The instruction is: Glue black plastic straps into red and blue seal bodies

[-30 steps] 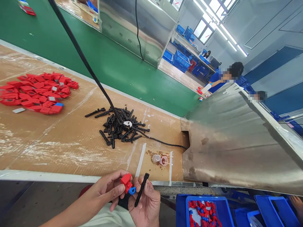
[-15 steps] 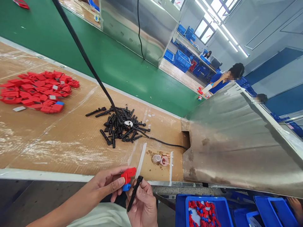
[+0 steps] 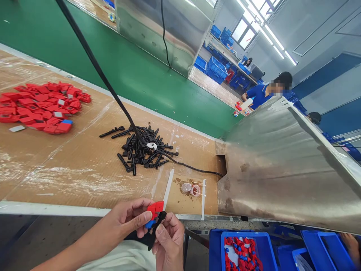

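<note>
At the table's front edge, my left hand (image 3: pixel 126 218) pinches a small red and blue plastic part (image 3: pixel 155 209) between thumb and fingers. My right hand (image 3: pixel 170 237) grips a slim black plastic piece (image 3: pixel 160 222), its rounded end up. The black piece lies against the red and blue part or just in front of it; whether they are joined cannot be made out. Beyond my hands, a pile of similar black pieces (image 3: pixel 132 150) rests on the cardboard-covered table (image 3: pixel 93 165). A heap of red parts (image 3: pixel 42 105) lies at the left.
Two small clear cups (image 3: pixel 195 190) with sticks stand on stained cardboard. A black cable (image 3: pixel 96 67) crosses the black pile. Green belt (image 3: pixel 135 90) runs behind; a metal panel (image 3: pixel 276 169) rises right. Below is a blue bin (image 3: pixel 269 250) of red-blue parts. A person (image 3: pixel 258 94) sits beyond.
The black piece in my right hand has moved left against the red and blue part, which has turned slightly. The far person's raised arm has lowered.
</note>
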Demonstrator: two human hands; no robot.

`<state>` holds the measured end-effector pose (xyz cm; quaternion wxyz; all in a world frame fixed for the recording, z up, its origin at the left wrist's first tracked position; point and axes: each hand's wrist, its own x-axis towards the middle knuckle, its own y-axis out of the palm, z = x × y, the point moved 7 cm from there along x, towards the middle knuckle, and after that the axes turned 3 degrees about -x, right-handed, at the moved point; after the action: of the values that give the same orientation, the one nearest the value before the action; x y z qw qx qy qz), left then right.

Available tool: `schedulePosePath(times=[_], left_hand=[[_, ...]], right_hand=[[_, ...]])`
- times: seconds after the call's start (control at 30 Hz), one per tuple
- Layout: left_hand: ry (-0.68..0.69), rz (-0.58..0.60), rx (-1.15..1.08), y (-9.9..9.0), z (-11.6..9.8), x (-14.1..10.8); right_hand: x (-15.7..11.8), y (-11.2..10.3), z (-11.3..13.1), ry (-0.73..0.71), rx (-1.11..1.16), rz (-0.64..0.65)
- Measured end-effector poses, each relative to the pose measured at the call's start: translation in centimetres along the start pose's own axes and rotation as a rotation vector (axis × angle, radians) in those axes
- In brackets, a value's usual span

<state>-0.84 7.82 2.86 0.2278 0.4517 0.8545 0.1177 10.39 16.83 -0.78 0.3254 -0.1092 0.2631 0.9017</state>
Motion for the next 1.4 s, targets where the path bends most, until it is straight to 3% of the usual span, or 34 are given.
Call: schedulePosePath(times=[0.27,0.6,0.87,1.07,1.23,1.4], left_hand=[[0.003,-0.022,-0.027,-1.2,2.3,0.3],[-0.037,-0.121,0.072,-0.6,-0.5,0.3],[-0.050,-0.059,0.171,-1.0,-1.1,1.0],[-0.005,-0.052,0.222,-0.9,-1.9,0.4],[0.043,-0.076,0.233,-1.1,-0.9,0.2],[0.124,-0.090,0.261,-1.8,0.6,0.1]], right_hand=[[0.0,-0.5,-0.8,0.003,-0.019,-0.024],[0.3,0.6,0.5,-0.005,-0.098,-0.047],[0.2,-0.1,-0.4,-0.043,-0.212,-0.087],[0.0,0.8,0.1,-0.093,-0.255,-0.061],[-0.2,1.2,0.5,-0.140,-0.257,-0.102],[0.1,1.4,1.0,-0.116,-0.294,-0.048]])
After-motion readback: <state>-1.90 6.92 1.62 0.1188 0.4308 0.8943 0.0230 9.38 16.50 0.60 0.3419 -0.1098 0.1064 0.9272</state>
